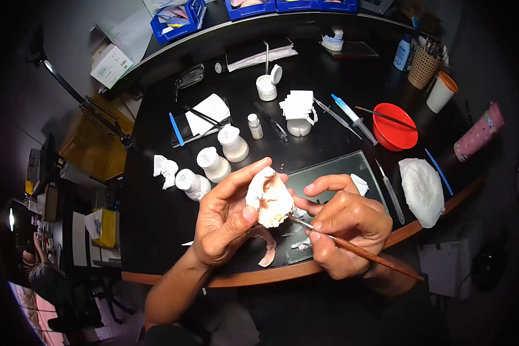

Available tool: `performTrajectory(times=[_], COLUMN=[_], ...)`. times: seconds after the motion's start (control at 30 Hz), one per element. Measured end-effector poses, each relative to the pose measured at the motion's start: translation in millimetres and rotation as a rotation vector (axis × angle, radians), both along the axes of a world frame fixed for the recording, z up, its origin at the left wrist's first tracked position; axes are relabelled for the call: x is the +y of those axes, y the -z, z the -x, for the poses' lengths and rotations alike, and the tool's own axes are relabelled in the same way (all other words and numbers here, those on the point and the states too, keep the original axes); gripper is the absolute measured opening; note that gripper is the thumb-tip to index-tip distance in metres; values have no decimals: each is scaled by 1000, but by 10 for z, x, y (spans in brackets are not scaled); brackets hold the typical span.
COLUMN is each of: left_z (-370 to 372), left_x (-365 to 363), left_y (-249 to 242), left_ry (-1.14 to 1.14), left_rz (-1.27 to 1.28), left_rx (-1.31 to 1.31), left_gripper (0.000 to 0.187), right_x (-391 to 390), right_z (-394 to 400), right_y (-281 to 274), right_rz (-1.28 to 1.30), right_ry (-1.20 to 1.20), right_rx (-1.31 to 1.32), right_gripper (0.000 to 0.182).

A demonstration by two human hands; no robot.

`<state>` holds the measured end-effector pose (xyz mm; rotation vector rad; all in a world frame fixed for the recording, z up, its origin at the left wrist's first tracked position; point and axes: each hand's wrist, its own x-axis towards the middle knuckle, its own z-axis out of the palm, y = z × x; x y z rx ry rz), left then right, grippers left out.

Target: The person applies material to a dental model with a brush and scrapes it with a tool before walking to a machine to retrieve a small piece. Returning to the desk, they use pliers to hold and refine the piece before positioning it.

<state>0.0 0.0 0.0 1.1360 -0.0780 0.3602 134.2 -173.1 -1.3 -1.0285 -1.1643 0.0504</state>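
My left hand [225, 216] holds a pale dental cast [270, 196] up over the table's front part, thumb on its near side and fingers behind. My right hand [352, 228] pinches a thin brush with a brown wooden handle [375, 259]; its tip is at the cast's lower right edge. Below the cast, a pink curved piece [267, 248] lies near the front edge. Under and behind my right hand is a glass plate [352, 164] with smears of white material on it.
White-lidded jars [213, 164] stand left of centre. A red bowl [394, 128] with a brush across it, a syringe [354, 118], a metal tool [390, 193] and a white cloth bundle [422, 193] are on the right. A person [46, 277] is at far left.
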Motion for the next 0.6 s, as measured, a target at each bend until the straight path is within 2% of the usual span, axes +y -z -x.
performTrajectory(times=[0.6], left_z=[-11], left_x=[35], left_y=[65], left_ry=[-3], left_rz=[-144], left_rx=[-141], left_gripper=[66], right_x=[11], right_z=[-20], right_y=[25], right_rz=[5], right_ry=[-4], right_rx=[-159], right_gripper=[14])
